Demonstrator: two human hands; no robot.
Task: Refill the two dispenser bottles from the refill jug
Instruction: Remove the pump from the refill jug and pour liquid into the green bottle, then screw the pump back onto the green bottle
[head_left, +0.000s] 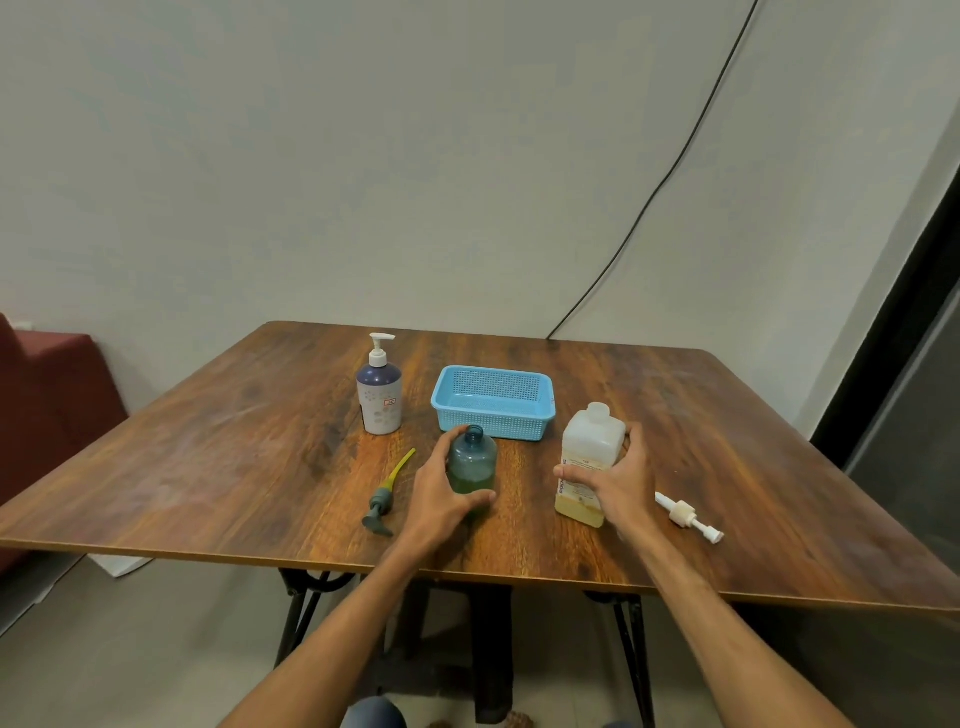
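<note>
Two hands at work: left hand (441, 493) wrapped around the uncapped translucent green dispenser bottle (471, 460) on the wooden tabletop (234, 441), steadying it. Right hand (618, 480), grip closed on the open translucent white refill jug (592, 457) just beside, likely readied for pouring.

Soft, even indoor light, moderately dim. Faint glare sheens the wooden table (234, 431) toward 9 o'clock. Shadows are weak. Wide-angle distortion bends edges; detail is slightly soft throughout.
</note>
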